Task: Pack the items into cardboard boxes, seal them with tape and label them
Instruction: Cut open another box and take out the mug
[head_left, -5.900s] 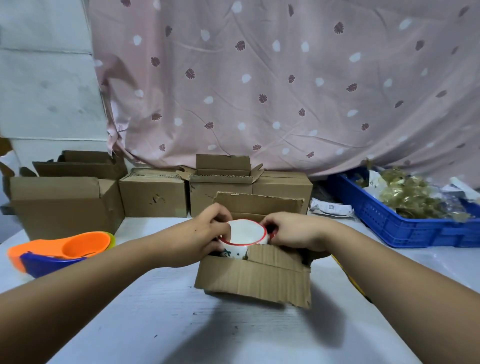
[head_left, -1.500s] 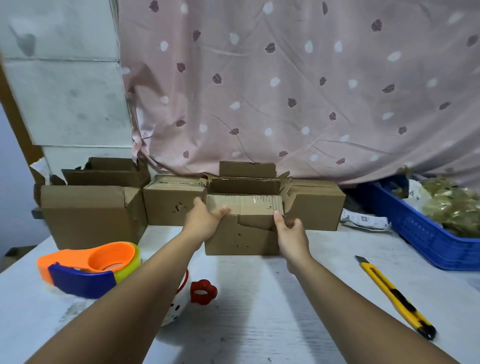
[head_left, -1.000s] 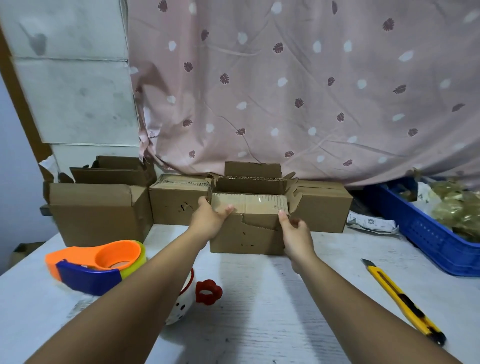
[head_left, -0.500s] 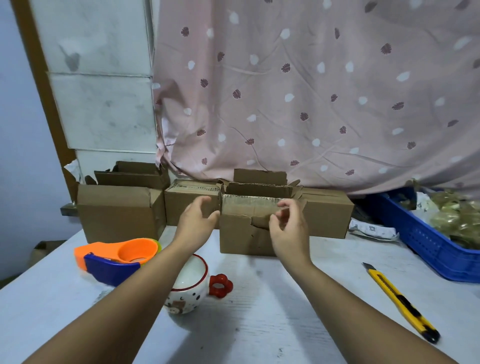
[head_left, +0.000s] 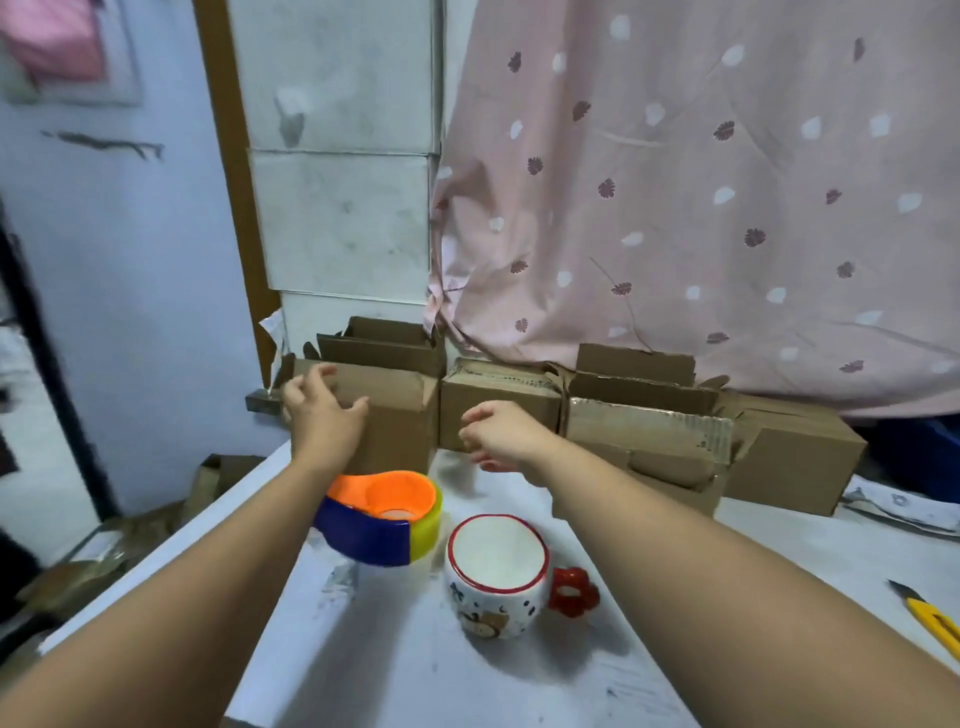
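No legible txt on cardboard boxes (head_left: 498, 410) or mug (head_left: 493, 597); paper slip (head_left: 904, 512) at rt maybe printed, too blurred.

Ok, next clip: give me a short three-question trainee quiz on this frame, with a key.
1. True or false: the mug sits inside a cardboard box.
2. What lies just left of the mug? A) tape dispenser B) utility knife C) scissors
3. Which hand is raised in front of the leftmost box?
Key: 1 false, it stands on the table. 2 A. 3 the left hand; the right hand holds nothing.
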